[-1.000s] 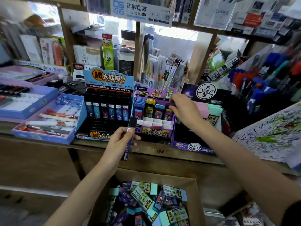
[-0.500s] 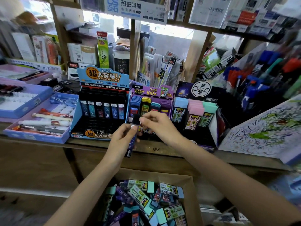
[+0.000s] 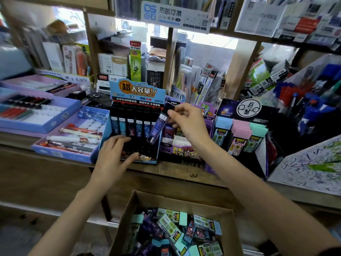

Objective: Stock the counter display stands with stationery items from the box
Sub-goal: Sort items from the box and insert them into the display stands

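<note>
Observation: the right hand (image 3: 186, 124) is pinching a slim dark lead-refill tube (image 3: 159, 124) near its capped top between thumb and fingertips. The tube is hanging tilted, with its lower end over the right-hand end of the black display stand (image 3: 136, 110) on the wooden counter (image 3: 184, 175). The left hand (image 3: 114, 156) is gripping nothing; its fingers are lying spread and fairly straight against the stand's lower front, apparently bracing it. The cardboard box (image 3: 129, 206) of further stock is sitting below the counter edge.

Assessment: the tube is being brought to a slot at the stand's right end. To do this well, it is advisable to be straightening the tube to match its upright neighbours, turning the label forward, and lowering the bottom end in first. The left hand should be holding the light card stand against tipping or sliding.

Markings: the stand's blue header card (image 3: 136, 91) is reading "超大容量!!", "1=10" and "24PCS"; the finer model line is only partly legible. The overhead sign (image 3: 175, 15) is showing "DS" and "热敏可擦". A white tag (image 3: 113, 79) is reading "1120". A green carton (image 3: 135, 60) is showing "G-5". The tube's own label is too small to read.
</note>
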`<action>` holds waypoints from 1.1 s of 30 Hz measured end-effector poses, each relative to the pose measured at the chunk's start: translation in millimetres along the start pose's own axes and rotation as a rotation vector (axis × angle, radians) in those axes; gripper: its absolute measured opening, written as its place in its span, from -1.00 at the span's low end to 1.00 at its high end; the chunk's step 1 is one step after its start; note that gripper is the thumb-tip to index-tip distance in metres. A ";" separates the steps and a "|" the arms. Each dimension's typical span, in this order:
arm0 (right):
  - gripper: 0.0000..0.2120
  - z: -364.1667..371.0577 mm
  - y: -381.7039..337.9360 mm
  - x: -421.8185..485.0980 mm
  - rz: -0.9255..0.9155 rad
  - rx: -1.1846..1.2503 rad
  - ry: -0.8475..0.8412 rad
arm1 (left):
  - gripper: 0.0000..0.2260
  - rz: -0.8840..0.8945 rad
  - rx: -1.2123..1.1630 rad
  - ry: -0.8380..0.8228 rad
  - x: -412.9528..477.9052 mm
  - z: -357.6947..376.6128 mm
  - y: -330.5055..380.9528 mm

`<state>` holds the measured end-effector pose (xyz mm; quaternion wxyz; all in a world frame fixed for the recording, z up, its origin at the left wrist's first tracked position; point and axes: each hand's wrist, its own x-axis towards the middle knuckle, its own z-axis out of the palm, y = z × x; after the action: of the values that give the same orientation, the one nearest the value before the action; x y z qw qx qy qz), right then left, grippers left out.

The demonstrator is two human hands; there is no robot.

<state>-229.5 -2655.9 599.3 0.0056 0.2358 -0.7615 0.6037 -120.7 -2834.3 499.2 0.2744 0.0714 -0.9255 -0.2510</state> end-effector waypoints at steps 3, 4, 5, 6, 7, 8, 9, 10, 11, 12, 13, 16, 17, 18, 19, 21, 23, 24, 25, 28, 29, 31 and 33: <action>-0.94 29.3 -5.4 17.0 -0.017 -0.022 -0.015 | -0.40 -0.182 0.003 0.031 3.1 -15.5 -33.6; -0.95 41.8 -6.6 21.9 -0.026 -0.051 -0.025 | -0.36 -0.235 -0.031 0.032 4.1 -18.6 -42.2; -0.95 54.6 -7.1 26.4 -0.037 -0.083 -0.039 | -0.35 -0.274 -0.077 0.022 4.8 -20.6 -48.9; -0.93 67.3 -7.6 30.5 -0.051 -0.112 -0.052 | -0.35 -0.291 -0.116 0.005 5.0 -21.4 -53.7; -0.91 78.9 -8.0 34.3 -0.066 -0.137 -0.061 | -0.37 -0.283 -0.131 -0.012 5.0 -21.0 -57.3; -0.89 89.8 -8.3 38.1 -0.080 -0.154 -0.065 | -0.40 -0.257 -0.118 -0.023 4.6 -19.9 -60.4; -0.87 99.6 -7.9 41.9 -0.087 -0.165 -0.069 | -0.42 -0.228 -0.094 -0.029 4.4 -18.7 -63.2; -0.85 108.7 -7.3 45.4 -0.090 -0.174 -0.075 | -0.44 -0.205 -0.076 -0.027 4.6 -17.9 -65.4; -0.83 116.6 -6.1 48.1 -0.090 -0.187 -0.085 | -0.45 -0.187 -0.068 -0.021 4.9 -17.8 -67.5; -0.81 123.3 -4.8 49.7 -0.096 -0.209 -0.099 | -0.46 -0.170 -0.063 -0.011 5.1 -17.8 -69.2; -0.80 128.5 -3.1 50.4 -0.108 -0.238 -0.112 | -0.46 -0.150 -0.056 0.001 5.4 -17.8 -70.8; -0.81 138.1 -0.8 48.8 -0.177 -0.298 -0.126 | -0.48 -0.088 -0.013 0.021 4.0 -16.6 -73.9; -0.82 139.8 -0.9 48.3 -0.198 -0.314 -0.126 | -0.47 -0.071 0.001 0.030 3.1 -15.6 -74.7; -0.82 141.4 -1.0 47.9 -0.212 -0.334 -0.130 | -0.47 -0.060 0.011 0.043 1.8 -14.3 -75.5; -0.83 142.5 -0.5 47.6 -0.217 -0.359 -0.139 | -0.47 -0.054 0.018 0.059 0.3 -12.5 -76.3; -0.82 143.9 3.2 47.4 -0.191 -0.388 -0.150 | -0.48 -0.055 0.031 0.084 -2.4 -9.4 -76.7; -0.78 144.2 8.8 47.7 -0.114 -0.360 -0.141 | -0.48 -0.054 0.040 0.098 -4.1 -7.1 -77.0; -0.78 144.8 11.2 48.1 -0.072 -0.341 -0.132 | -0.48 -0.052 0.045 0.103 -5.0 -6.5 -77.4; -0.79 146.1 13.5 48.5 -0.041 -0.332 -0.124 | -0.48 -0.049 0.047 0.107 -5.3 -6.2 -78.0; -0.74 151.4 14.4 50.0 -0.004 -0.399 -0.132 | -0.47 -0.040 0.035 0.094 -5.5 -6.9 -79.4; -0.69 152.3 13.8 50.4 0.012 -0.420 -0.142 | -0.47 -0.043 0.022 0.084 -4.9 -8.1 -79.1; -0.65 150.1 12.0 50.0 0.047 -0.433 -0.167 | -0.48 -0.052 -0.007 0.060 -2.5 -13.8 -76.5; -0.66 142.4 9.4 46.8 0.038 -0.463 -0.178 | -0.52 -0.037 -0.008 0.066 -3.1 -21.1 -72.0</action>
<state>-235.2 -2802.2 565.8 -0.0190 0.2661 -0.8813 0.3900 -107.0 -2904.7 476.7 0.3006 0.0959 -0.9134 -0.2574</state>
